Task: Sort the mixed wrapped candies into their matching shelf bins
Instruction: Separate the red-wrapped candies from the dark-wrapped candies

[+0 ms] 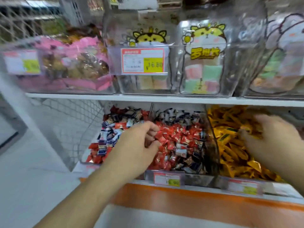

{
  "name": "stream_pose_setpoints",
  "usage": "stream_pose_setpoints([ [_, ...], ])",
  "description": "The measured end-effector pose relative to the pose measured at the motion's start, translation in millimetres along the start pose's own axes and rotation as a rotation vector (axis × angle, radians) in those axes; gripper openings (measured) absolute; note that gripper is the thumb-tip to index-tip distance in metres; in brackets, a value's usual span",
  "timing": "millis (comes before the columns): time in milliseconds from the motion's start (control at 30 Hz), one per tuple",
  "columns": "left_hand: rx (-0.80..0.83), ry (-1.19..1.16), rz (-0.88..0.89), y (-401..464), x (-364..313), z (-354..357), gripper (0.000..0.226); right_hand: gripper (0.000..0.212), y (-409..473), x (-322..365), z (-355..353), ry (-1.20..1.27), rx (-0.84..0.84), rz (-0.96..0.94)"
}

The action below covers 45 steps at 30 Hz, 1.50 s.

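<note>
Left hand pinches red candies in middle bin; blurred right hand digs into yellow candies rightward, grasp unclear.

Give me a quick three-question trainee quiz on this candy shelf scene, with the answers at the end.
1. True or false: the left hand is over the yellow candies.
2. Which bin does the right hand reach into? A) yellow B) middle C) left
3. Fill in: the middle bin holds mostly ___ candies.

Key
1. False: it is at the red candies, its fingers curled among them.
2. A.
3. Red, with dark-wrapped candies piled at the back.
</note>
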State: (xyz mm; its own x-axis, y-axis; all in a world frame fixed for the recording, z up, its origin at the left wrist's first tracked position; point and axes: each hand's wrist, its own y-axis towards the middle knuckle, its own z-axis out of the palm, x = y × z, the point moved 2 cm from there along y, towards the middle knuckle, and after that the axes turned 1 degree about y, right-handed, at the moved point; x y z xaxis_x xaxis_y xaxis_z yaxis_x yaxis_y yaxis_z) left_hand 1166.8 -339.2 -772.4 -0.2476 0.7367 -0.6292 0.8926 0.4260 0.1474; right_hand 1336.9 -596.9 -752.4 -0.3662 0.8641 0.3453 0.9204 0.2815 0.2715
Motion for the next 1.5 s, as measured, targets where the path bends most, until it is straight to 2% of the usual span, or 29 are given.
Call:
stream_pose_setpoints([
  [133,-0.157,0.067,-0.14,17.1,52.5,-30.9,0.023,0.039,-11.6,18.9,8.9,0.05,0.013,-0.121],
  [233,-0.121,0.214,-0.204,21.9,83.8,-36.5,0.021,0.036,-16.5,27.6,17.3,0.072,0.038,-0.181],
  [367,0.025,0.241,-0.212,25.6,101.6,-29.4,0.017,0.037,-20.5,38.4,27.8,0.075,0.076,-0.23],
  [567,0.126,0.269,-0.223,30.0,101.4,-26.1,0.038,0.034,-24.4,47.1,38.3,0.07,0.133,-0.244],
  [733,0.092,0.302,-0.219,31.0,100.7,-27.7,0.016,0.033,-27.1,50.0,41.7,0.068,0.158,-0.265],
  [1000,-0.062,0.174,-0.242,25.6,88.8,-50.3,0.018,0.031,-27.4,47.4,37.7,0.103,0.162,-0.284],
  [1133,-0.213,-0.021,-0.224,16.6,66.0,-67.5,0.013,0.037,-29.7,52.2,37.9,0.143,0.153,-0.318],
  [1200,-0.234,-0.192,-0.215,9.0,45.4,-64.6,0.007,0.044,-35.6,59.9,36.6,0.175,0.164,-0.359],
  [1300,-0.126,-0.408,-0.212,1.1,14.5,-36.3,0.004,0.061,-51.9,74.5,30.7,0.213,0.25,-0.451],
  [1367,-0.047,-0.51,-0.207,-1.4,-2.4,-11.4,0.007,0.065,-62.9,82.7,26.8,0.205,0.259,-0.507],
  [1500,0.071,-0.56,-0.191,-3.8,-27.8,24.9,0.008,0.033,-66.2,74.9,26.2,0.134,0.132,-0.551],
])
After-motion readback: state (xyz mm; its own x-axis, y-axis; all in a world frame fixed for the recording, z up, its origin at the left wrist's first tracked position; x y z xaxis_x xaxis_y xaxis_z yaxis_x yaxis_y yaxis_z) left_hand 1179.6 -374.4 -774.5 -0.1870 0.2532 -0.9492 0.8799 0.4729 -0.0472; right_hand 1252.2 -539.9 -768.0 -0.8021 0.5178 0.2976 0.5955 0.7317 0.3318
